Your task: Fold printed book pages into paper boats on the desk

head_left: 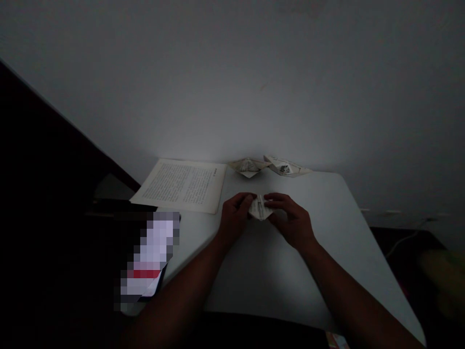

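Observation:
Both hands meet over the middle of a white table. My left hand and my right hand pinch a small folded piece of printed paper between their fingertips, just above the tabletop. Fingers of both hands are curled around its edges. Two finished folded paper boats lie at the far edge of the table near the wall.
An open book or printed sheet lies at the table's back left. A blurred-out phone-like object rests at the left edge. A pale wall stands behind; a cable runs on the dark floor at right.

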Available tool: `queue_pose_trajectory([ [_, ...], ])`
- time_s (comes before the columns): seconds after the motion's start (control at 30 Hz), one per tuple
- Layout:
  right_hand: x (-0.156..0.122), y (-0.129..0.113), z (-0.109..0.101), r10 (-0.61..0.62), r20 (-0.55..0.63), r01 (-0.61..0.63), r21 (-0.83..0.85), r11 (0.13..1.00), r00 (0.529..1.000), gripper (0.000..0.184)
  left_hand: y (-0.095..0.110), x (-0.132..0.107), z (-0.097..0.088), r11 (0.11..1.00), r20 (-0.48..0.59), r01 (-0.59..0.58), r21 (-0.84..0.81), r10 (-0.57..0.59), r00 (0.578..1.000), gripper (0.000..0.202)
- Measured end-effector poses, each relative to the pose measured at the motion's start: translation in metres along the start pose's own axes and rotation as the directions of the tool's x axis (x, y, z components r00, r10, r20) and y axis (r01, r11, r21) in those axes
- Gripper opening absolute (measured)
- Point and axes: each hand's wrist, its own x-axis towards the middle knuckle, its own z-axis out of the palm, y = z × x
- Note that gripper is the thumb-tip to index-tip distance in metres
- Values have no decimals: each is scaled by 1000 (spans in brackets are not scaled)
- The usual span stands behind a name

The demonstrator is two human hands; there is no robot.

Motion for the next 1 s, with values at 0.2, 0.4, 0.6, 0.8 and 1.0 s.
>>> queue_pose_trajectory([
  [0.2,-4,5,1,258,-35,-256,70,964,965,19,0,0,-4,960,87,-211,183,198,976,35],
  [0.4,-5,8,4,382,32,-382,178,907,923,27,-2,-2,2,992,109,-101,82,92,990,25],
  [0.6,-3,8,5,424,55,-424,242,873,904,28,-2,-3,5,998,164,-61,2,60,985,25],
  [0.8,-3,8,5,436,64,-440,191,877,898,30,-4,-3,6,999,174,-22,-33,27,984,24],
  [1.0,-4,7,7,423,31,-420,199,886,906,27,-3,-2,5,999,159,-2,-48,10,987,25],
])
